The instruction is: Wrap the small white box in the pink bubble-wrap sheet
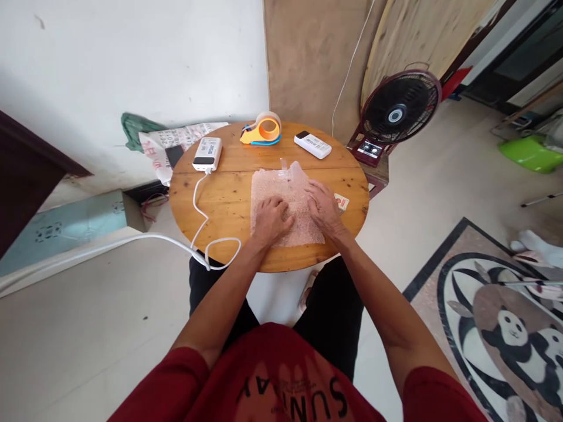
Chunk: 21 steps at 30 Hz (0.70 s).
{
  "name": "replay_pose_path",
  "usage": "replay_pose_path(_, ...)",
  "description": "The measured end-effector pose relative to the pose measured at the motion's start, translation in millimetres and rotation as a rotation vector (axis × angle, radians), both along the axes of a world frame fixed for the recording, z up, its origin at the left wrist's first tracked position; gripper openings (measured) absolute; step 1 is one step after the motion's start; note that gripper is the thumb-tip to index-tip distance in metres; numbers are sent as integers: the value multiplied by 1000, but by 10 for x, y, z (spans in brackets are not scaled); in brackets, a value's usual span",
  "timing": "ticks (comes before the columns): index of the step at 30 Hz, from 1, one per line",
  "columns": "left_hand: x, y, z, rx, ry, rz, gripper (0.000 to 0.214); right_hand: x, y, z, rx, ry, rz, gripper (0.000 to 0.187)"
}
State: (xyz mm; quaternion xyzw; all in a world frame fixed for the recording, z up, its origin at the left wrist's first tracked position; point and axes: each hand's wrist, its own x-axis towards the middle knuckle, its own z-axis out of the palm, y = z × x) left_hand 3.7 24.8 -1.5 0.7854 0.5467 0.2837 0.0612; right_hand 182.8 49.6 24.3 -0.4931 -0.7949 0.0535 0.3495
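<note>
A pinkish sheet of bubble wrap [299, 220] lies on the round wooden table [233, 202] in front of me. My left hand [271, 221] rests palm down on its left part, fingers apart and slightly bent. On the right edge of the sheet lies my right hand [324, 206], its fingers stretched over the plastic. A clear strip of tape [284, 167] sticks up at the sheet's far edge. Partly hidden beside my right hand is a small card or box with red print [342, 203]. Whether anything lies under the wrap, I cannot tell.
A yellow tape dispenser [263, 130] stands at the table's far edge. White power banks lie at the back left [207, 154] and back right [312, 145]; a white cable [197, 202] runs from the left one. A fan [398, 111] stands beyond the table's right side.
</note>
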Motion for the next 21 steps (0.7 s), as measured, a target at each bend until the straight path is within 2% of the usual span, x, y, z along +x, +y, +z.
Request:
replay_pose_path(4,8,-4,6,-4,-19,-2,30,38,-96,89,-85,-63,-2,37)
replay_pose_path(7,10,-5,7,-15,-26,-7,33,56,-167,130,-77,-85,-18,38)
replay_pose_path(12,10,3,-8,-10,-43,-16,34,312,-168,197,-38,-137,-173,38)
replay_pose_path(17,9,14,-35,14,-2,-4,35,687,-115,158,-241,-258,-334,65)
replay_pose_path(21,8,23,-49,11,1,-3,36,812,-131,138,-359,-188,-342,49)
